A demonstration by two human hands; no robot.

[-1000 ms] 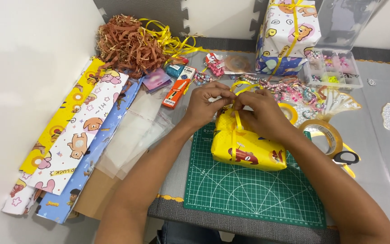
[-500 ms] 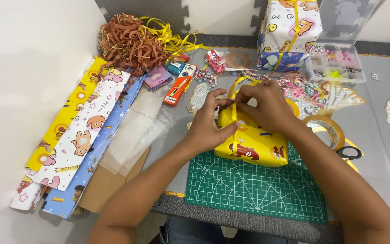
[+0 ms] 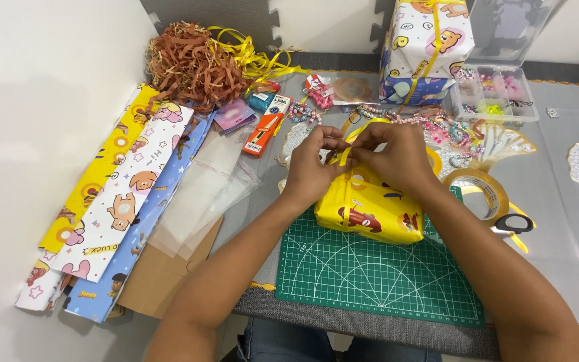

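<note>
A small gift wrapped in yellow cartoon paper (image 3: 370,213) lies at the far edge of a green cutting mat (image 3: 376,278). A thin yellow ribbon (image 3: 347,175) runs up over its top. My left hand (image 3: 311,167) and my right hand (image 3: 397,157) meet above the gift, and both pinch the ribbon between fingertips. A loop of the ribbon arcs over my fingers. Both forearms reach in from the bottom edge.
Sheets of patterned wrapping paper (image 3: 112,208) and clear bags (image 3: 206,194) lie at left. Brown paper shred (image 3: 192,64) sits at back left, with a bigger wrapped box (image 3: 430,43) and a clear bead case (image 3: 497,94) at back right. Tape roll (image 3: 484,191) and scissors (image 3: 514,224) lie at right.
My hands have drawn together over the gift's top. The left hand rose from the gift's left side to join the right on the ribbon. The view has shifted slightly.
</note>
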